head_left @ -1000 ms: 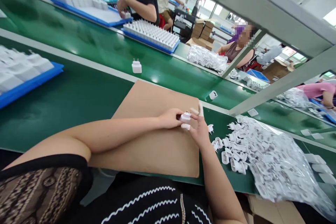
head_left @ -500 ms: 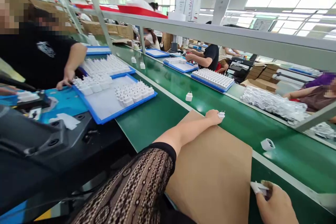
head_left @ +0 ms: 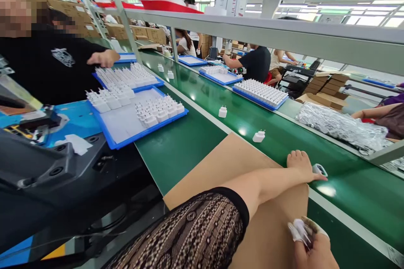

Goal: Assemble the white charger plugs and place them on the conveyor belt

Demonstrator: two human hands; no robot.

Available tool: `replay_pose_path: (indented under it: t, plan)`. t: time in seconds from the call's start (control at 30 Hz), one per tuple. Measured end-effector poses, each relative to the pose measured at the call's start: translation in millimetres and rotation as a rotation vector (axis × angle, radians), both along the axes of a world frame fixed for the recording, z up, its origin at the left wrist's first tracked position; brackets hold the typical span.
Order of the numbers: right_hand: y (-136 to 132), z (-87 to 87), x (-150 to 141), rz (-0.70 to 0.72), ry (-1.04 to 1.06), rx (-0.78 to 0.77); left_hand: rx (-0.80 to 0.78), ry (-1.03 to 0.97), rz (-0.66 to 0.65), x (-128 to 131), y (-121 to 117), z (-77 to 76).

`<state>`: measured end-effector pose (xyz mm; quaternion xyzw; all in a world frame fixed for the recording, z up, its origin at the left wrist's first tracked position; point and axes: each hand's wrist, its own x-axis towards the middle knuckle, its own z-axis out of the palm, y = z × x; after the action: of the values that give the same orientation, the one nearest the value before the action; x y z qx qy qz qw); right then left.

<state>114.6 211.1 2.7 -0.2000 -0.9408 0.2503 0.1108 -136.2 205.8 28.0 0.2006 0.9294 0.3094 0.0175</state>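
My left hand (head_left: pixel 299 167), at the end of a black lace sleeve, reaches over the green conveyor belt (head_left: pixel 284 143). Its thumb is stretched out beside a white plug charger (head_left: pixel 320 170) that lies on its side; I see no grip on it. Another white charger (head_left: pixel 259 136) sits on the belt with its pins up, and one more charger (head_left: pixel 222 112) is farther along. Low on the right, my right hand (head_left: pixel 314 243) is closed round a small white object (head_left: pixel 298 231), blurred, over the edge of a brown cardboard sheet (head_left: pixel 240 155).
Blue-rimmed trays of white chargers stand at left, the nearest tray (head_left: pixel 121 132) partly filled. Across the belt are another full tray (head_left: pixel 260 93) and a heap of clear plastic bags (head_left: pixel 341 126). A metal shelf beam (head_left: pixel 252 33) crosses above. A co-worker (head_left: pixel 59 63) sits at left.
My left hand has let go of a charger, which now sits on the belt, and has moved right to the tipped charger. My right hand has shifted left over the cardboard. The co-worker's arm has lifted.
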Motion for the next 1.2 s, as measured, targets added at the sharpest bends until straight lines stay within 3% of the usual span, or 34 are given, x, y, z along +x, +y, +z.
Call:
replay_pose_path:
  t: [0.17, 0.3, 0.43, 0.57, 0.67, 0.77, 0.9, 0.97, 1.03, 1.2]
  plan:
    - [-11.4, 2.4, 2.6, 0.140, 0.056, 0.052, 0.036, -0.028, -0.017, -1.4, 10.6, -1.7]
    - [-16.3, 4.0, 2.7, 0.191, 0.146, 0.052, 0.029, -0.034, 0.060, -0.2, 5.5, 14.9]
    - [-16.1, 7.4, 1.2, 0.080, 0.161, -0.137, 0.064, -0.107, 0.046, 1.1, -9.5, 41.3]
    - [-21.4, 20.7, 2.0, -0.039, 0.270, -0.446, 0.094, -0.108, -0.130, 11.4, -35.1, 52.8]
    - [-28.0, 33.6, 3.0, -0.083, 0.406, -0.778, 0.142, -0.104, -0.344, 27.7, -63.5, 44.1]
    - [-32.4, 42.1, 1.7, -0.129, 0.457, -1.102, 0.180, -0.131, -0.521, 49.1, -106.9, 23.3]
    - [-39.3, 45.8, 1.4, -0.118, 0.426, -1.313, 0.227, -0.007, -0.690, 92.3, -175.9, -0.6]
    - [-43.0, 44.2, 1.6, -0.078, 0.392, -1.304, 0.228, 0.009, -0.708, 115.9, -199.8, -5.7]
    - [-45.3, 40.6, 1.3, -0.034, 0.378, -1.187, 0.292, -0.075, -0.708, 133.4, -212.0, -8.7]
    - [-46.8, 34.0, 1.3, 0.000, 0.451, -0.516, 0.493, -0.252, -0.604, 142.1, -214.3, -16.0]
